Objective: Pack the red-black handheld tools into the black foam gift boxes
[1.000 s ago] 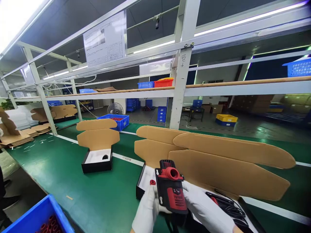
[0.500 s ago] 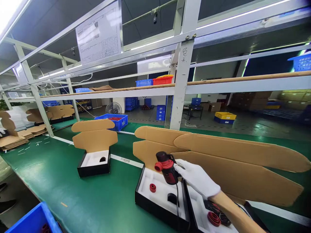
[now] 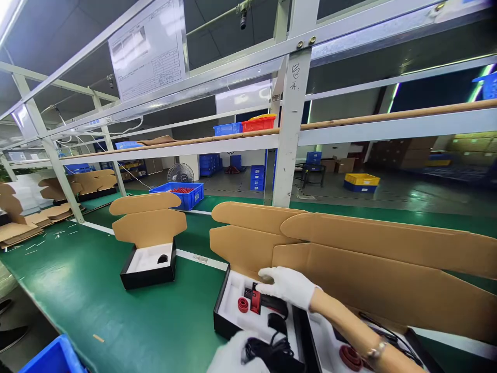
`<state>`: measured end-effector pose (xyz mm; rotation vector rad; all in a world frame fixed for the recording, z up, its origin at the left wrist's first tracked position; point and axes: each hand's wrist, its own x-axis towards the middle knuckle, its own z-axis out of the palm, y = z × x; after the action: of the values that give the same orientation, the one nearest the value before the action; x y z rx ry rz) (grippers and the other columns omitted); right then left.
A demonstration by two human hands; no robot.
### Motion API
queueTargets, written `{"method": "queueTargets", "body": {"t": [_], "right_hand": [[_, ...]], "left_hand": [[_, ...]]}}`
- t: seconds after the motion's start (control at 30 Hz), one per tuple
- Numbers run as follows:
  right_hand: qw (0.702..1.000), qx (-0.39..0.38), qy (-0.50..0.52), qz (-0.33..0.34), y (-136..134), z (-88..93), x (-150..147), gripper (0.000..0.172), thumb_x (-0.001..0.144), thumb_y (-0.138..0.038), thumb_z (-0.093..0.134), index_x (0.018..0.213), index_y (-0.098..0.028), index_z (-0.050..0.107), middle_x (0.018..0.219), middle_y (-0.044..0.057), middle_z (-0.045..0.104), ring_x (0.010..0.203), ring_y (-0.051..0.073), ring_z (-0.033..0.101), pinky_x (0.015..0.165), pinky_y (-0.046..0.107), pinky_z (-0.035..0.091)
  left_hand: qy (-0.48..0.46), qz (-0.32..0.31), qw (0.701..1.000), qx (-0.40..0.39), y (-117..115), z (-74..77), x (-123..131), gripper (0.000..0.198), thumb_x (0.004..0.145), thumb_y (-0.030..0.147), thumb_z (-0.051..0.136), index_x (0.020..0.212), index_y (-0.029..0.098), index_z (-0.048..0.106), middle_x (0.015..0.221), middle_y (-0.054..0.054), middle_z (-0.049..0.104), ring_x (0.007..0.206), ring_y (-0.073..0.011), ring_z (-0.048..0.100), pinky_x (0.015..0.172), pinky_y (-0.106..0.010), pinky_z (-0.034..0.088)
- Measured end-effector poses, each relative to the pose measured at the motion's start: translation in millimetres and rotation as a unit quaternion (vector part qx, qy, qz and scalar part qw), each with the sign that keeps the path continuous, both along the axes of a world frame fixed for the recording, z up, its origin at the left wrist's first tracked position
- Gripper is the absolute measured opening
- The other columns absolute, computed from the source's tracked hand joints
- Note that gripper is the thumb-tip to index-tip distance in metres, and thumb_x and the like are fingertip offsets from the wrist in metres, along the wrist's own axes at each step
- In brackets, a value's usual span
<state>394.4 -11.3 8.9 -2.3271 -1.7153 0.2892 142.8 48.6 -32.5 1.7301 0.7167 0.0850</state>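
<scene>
My right hand (image 3: 288,285), in a white glove, presses down on a red and black device (image 3: 265,302) lying in the white insert of an open black box (image 3: 233,326). A small red cap (image 3: 243,304) sits in the insert just left of the device. At the bottom edge, my gloved left hand (image 3: 236,358) grips a bundle of black cable (image 3: 276,353) over the box's near side. Tan cardboard lid flaps (image 3: 248,233) stand up behind the box.
A second open box (image 3: 148,265) with an upright lid stands to the left on the green bench (image 3: 97,290). Another box at the right holds a red ring (image 3: 350,356) and cable. Blue bins (image 3: 180,194) sit at the back and near left corner. A metal post (image 3: 289,129) rises ahead.
My right hand lowered the device from upright above the box into the insert, laying it flat. My left hand came into view at the bottom holding the black cable.
</scene>
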Motion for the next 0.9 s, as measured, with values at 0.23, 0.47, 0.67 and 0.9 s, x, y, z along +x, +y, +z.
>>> {"method": "queueTargets", "body": {"t": [0.23,0.47,0.67,0.9], "right_hand": [[0.966,0.093,0.233,0.056,-33.7,43.8,-26.7,0.045,0.082,-0.058,0.063,0.108,-0.022,0.068,0.095,0.003,0.069,0.092,0.025,0.063,0.083,0.035,0.053],[0.771,0.286,0.55,-0.141,0.3,-24.1,-44.3,0.067,0.073,-0.082,0.052,0.1,-0.021,0.053,0.105,0.012,0.064,0.099,0.029,0.063,0.084,0.042,0.055],[0.938,0.163,0.302,-0.045,-23.3,-17.6,-31.5,0.038,0.097,-0.046,0.043,0.117,-0.019,0.06,0.113,0.009,0.067,0.102,0.023,0.064,0.09,0.035,0.054],[0.994,-0.006,-0.063,-0.09,3.0,-50.8,5.3,0.014,0.092,-0.013,0.055,0.095,-0.013,0.068,0.099,0.016,0.068,0.097,0.035,0.066,0.083,0.042,0.048]], "left_hand": [[-0.106,-0.068,0.952,0.279,48.4,100.6,55.1,0.029,0.081,0.029,0.057,0.103,0.025,0.075,0.093,0.002,0.074,0.084,-0.0168,0.064,0.078,-0.027,0.047],[-0.149,-0.033,0.917,0.368,62.4,73.7,122.3,0.045,0.091,0.049,0.053,0.124,0.021,0.065,0.12,-0.008,0.069,0.11,-0.0237,0.062,0.103,-0.036,0.046],[-0.079,-0.173,0.933,0.304,57.4,46.3,101.7,0.031,0.079,0.034,0.066,0.108,0.023,0.068,0.099,-0.002,0.072,0.095,-0.0228,0.066,0.087,-0.033,0.051],[-0.116,-0.041,0.927,0.354,40.6,-19.0,62.7,0.015,0.089,0.028,0.055,0.093,0.022,0.068,0.097,-0.005,0.069,0.092,-0.021,0.062,0.086,-0.033,0.05]]}}
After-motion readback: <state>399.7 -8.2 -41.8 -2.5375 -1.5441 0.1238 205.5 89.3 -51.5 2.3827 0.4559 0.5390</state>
